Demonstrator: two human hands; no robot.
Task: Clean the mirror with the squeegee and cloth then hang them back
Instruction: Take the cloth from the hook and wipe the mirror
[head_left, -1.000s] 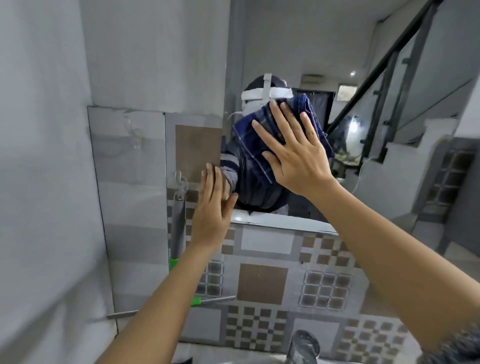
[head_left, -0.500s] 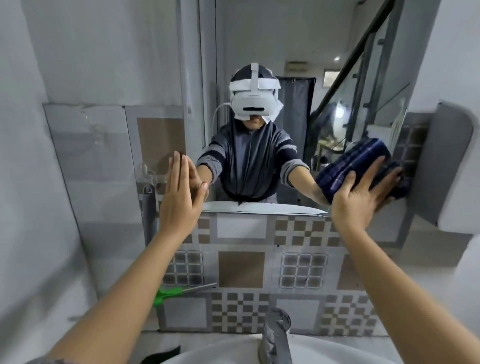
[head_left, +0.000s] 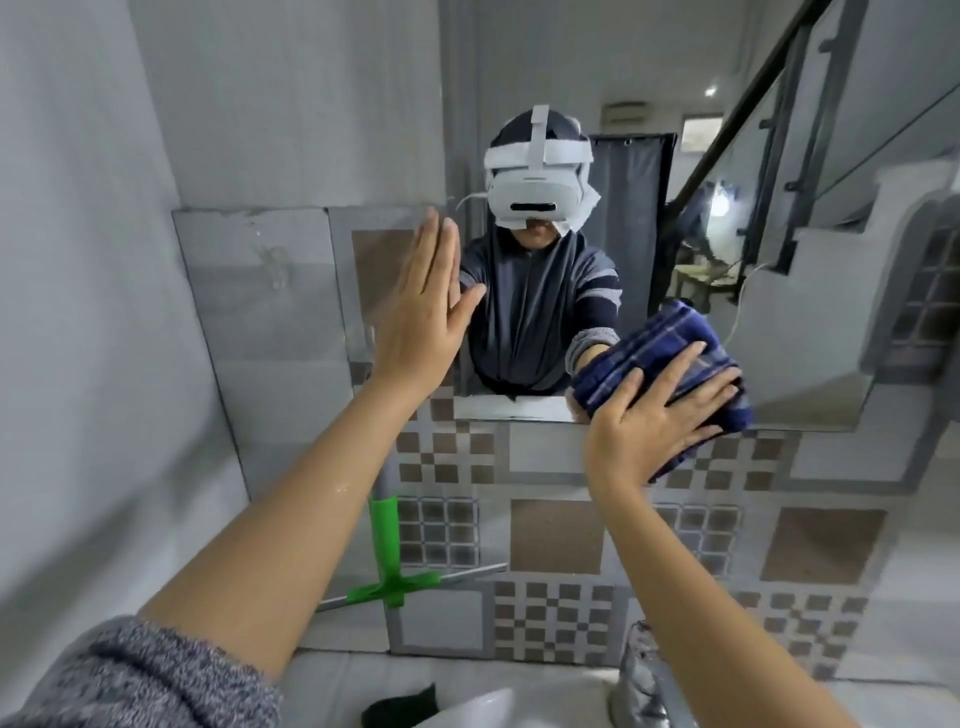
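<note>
1. Right now the right hand (head_left: 649, 421) presses flat, fingers spread, on the blue cloth (head_left: 670, 364) at the lower edge of the mirror (head_left: 779, 338), right of centre. I think it is wiping that strip.
2. Meanwhile the left hand (head_left: 421, 317) is open and holds nothing. It lies flat on the mirror's left edge, maybe to steady the person.
3. Lower down, the green squeegee (head_left: 387, 556) hangs on the tiled wall (head_left: 561, 540). The left arm hides its top and hook.
</note>
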